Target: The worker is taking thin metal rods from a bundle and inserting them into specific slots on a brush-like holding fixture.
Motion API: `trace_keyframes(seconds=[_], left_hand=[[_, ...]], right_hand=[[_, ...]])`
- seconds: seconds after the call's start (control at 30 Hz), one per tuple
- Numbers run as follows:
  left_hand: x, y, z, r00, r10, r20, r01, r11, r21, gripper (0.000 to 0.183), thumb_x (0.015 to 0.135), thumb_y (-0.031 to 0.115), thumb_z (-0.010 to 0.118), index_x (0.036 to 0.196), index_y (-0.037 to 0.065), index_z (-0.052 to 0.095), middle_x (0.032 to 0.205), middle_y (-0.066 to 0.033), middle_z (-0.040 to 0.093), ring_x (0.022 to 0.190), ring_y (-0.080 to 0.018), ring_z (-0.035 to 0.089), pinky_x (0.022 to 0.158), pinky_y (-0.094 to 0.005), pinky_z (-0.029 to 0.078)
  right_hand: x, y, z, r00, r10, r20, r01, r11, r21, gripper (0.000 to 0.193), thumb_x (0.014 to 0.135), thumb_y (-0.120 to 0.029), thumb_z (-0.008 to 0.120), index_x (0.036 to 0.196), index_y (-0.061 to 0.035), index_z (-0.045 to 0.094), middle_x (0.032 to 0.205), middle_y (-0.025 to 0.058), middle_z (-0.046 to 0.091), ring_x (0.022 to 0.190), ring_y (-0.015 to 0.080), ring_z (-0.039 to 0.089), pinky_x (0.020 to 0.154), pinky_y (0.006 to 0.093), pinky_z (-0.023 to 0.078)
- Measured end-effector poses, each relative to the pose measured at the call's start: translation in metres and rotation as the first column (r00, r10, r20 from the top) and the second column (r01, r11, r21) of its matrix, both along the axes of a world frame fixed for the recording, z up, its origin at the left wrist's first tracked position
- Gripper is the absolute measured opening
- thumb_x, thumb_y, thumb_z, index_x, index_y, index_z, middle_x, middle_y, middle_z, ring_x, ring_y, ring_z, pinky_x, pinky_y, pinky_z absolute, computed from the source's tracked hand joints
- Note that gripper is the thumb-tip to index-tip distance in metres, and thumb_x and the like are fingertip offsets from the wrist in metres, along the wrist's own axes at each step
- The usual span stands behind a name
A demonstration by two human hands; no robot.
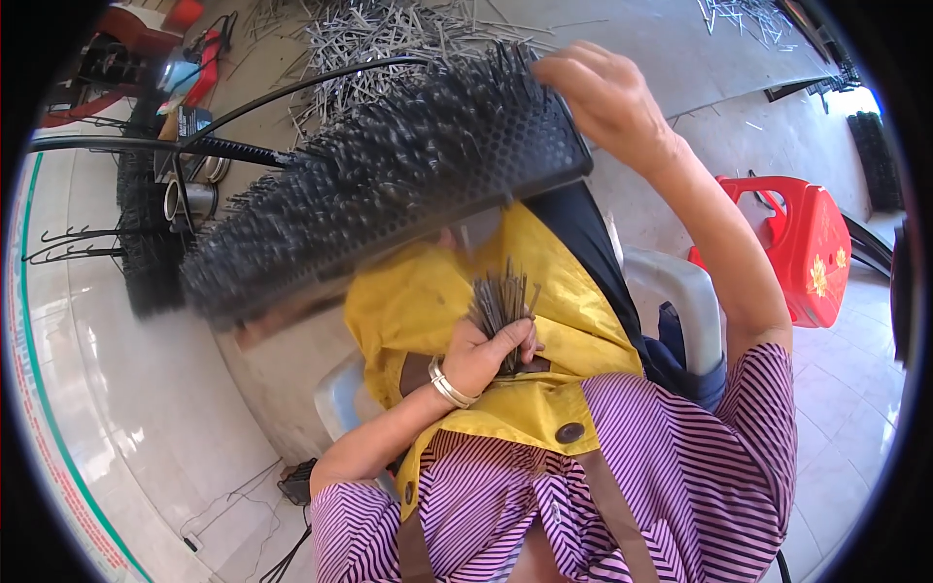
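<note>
Across my lap lies a long black perforated block (544,146) packed with upright dark bristle-like strips (389,146). It slants from lower left to upper right, and its left end is blurred. My left hand (476,360), with a bangle at the wrist, is closed around a bundle of thin dark strips (502,299) against my yellow apron (408,306). My right hand (612,102) reaches to the block's far right corner, fingers curled together by the last bristles. What those fingers pinch, if anything, is hidden.
A heap of loose grey strips (379,49) lies on the floor beyond the block. To the right stands a red plastic stool (816,253). Black bent rods (83,243) and a metal cup (194,201) are at the left. I sit on a grey plastic chair (680,282).
</note>
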State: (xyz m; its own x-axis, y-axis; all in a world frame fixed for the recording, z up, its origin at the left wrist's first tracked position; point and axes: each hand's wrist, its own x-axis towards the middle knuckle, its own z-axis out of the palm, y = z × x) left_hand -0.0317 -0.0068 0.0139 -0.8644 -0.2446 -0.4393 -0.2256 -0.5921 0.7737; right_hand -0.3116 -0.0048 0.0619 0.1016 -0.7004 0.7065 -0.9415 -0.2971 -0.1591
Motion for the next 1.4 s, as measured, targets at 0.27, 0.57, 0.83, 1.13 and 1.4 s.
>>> trace_keyframes(seconds=[0.27,0.57,0.83,1.13,1.4], left_hand=[[-0.022,-0.001,0.013,0.996,0.076,-0.044,-0.075,0.997,0.028,0.014,0.082,0.008,0.050,0.091,-0.002,0.046,0.064,-0.0061,0.047,0.050,-0.0130,0.045,0.052,-0.0283,0.043],[-0.042,-0.008,0.032,0.987,0.149,-0.059,-0.142,0.983,0.113,0.018,0.081,0.010,0.051,0.094,-0.002,0.046,0.065,-0.0066,0.046,0.048,-0.0125,0.043,0.046,-0.0268,0.038],[-0.050,-0.006,0.034,0.974,0.205,-0.093,-0.192,0.972,0.139,0.025,0.082,0.015,0.053,0.099,-0.001,0.046,0.065,-0.0063,0.045,0.047,-0.0118,0.040,0.044,-0.0250,0.035],[-0.050,-0.004,0.035,0.966,0.247,-0.074,-0.248,0.969,-0.016,0.017,0.083,0.015,0.050,0.089,0.000,0.047,0.062,-0.0061,0.047,0.045,-0.0115,0.042,0.041,-0.0230,0.035],[-0.053,0.000,0.032,0.958,0.272,-0.096,-0.278,0.959,-0.053,0.016,0.083,0.014,0.049,0.092,0.001,0.045,0.069,-0.0118,0.054,0.051,-0.0164,0.050,0.043,-0.0244,0.039]], right_hand=[[0.000,-0.004,0.005,0.967,-0.064,0.249,0.034,0.992,0.121,0.007,0.071,0.003,0.052,0.078,0.0009,0.053,0.069,0.0146,0.056,0.067,0.0307,0.055,0.058,0.0332,0.044],[0.004,0.005,-0.012,0.949,-0.149,0.279,0.109,0.982,0.157,0.009,0.070,0.003,0.051,0.078,0.0001,0.054,0.071,0.0152,0.056,0.068,0.0315,0.055,0.059,0.0335,0.045],[0.010,0.008,-0.015,0.971,-0.185,0.150,0.151,0.965,0.215,0.023,0.063,0.009,0.048,0.083,0.0000,0.055,0.075,0.0145,0.055,0.071,0.0333,0.052,0.061,0.0386,0.043],[0.086,0.061,0.010,0.275,-0.353,0.895,-0.153,0.902,0.403,0.010,0.076,-0.003,0.057,0.085,0.0024,0.057,0.063,0.0055,0.057,0.054,0.0071,0.052,0.048,0.0197,0.042],[0.079,0.071,0.013,0.247,-0.284,0.926,-0.002,0.956,0.294,0.008,0.076,0.002,0.055,0.083,0.0051,0.057,0.066,0.0058,0.058,0.054,0.0072,0.052,0.049,0.0184,0.042]])
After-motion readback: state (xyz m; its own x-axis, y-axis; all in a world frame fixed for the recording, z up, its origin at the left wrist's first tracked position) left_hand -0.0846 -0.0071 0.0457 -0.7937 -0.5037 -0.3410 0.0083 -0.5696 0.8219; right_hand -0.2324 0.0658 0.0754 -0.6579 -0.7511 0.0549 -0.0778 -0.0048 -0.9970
